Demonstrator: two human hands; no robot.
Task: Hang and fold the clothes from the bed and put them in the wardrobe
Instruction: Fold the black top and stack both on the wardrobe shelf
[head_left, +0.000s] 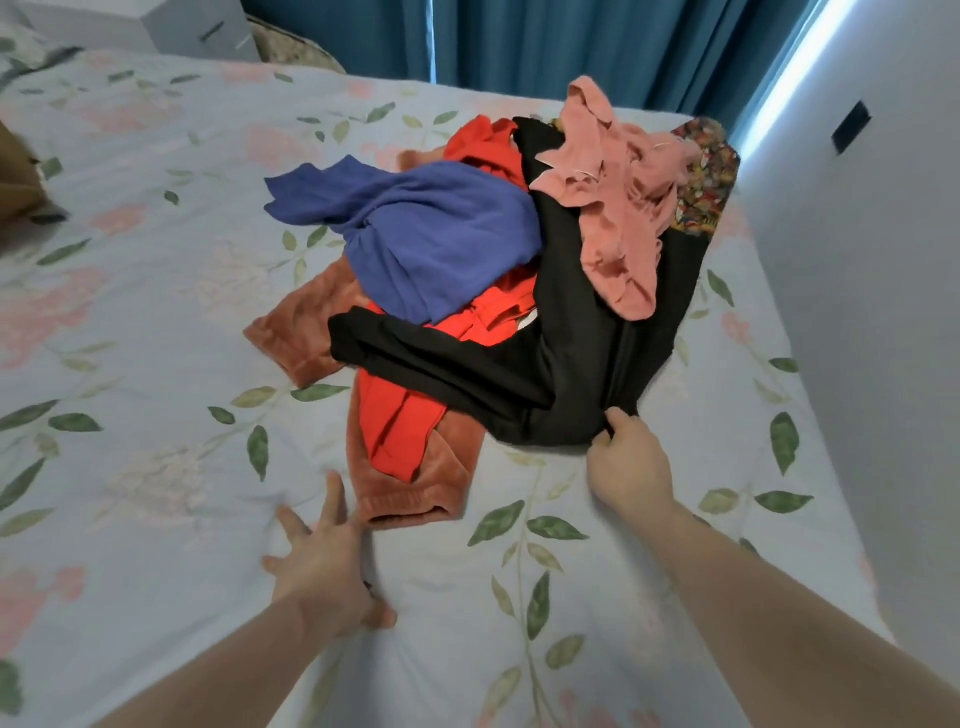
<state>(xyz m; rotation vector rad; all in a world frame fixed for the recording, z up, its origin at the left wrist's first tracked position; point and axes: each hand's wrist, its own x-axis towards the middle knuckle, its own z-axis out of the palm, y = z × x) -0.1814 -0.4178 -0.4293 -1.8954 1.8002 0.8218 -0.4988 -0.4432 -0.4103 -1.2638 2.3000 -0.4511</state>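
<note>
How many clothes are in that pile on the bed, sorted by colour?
Going by the colours that show, since folds may hide more:
Blue garment: 1
Red garment: 1
Black garment: 1, its near edge pinched by the right hand
Pink garment: 1
Rust velvet garment: 1
Multicoloured patterned garment: 1
Total: 6

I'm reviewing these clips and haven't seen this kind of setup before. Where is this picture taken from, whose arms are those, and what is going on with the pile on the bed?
There is no machine here: a camera worn on a person's head looks forward and down, so the arms are the wearer's own. On the floral bedspread lies a heap of clothes: a blue garment, a red garment, a pink garment, a rust velvety garment and a black garment. The right hand pinches the black garment's near edge. The left hand is spread open, holding nothing, beside the rust garment's cuff.
</note>
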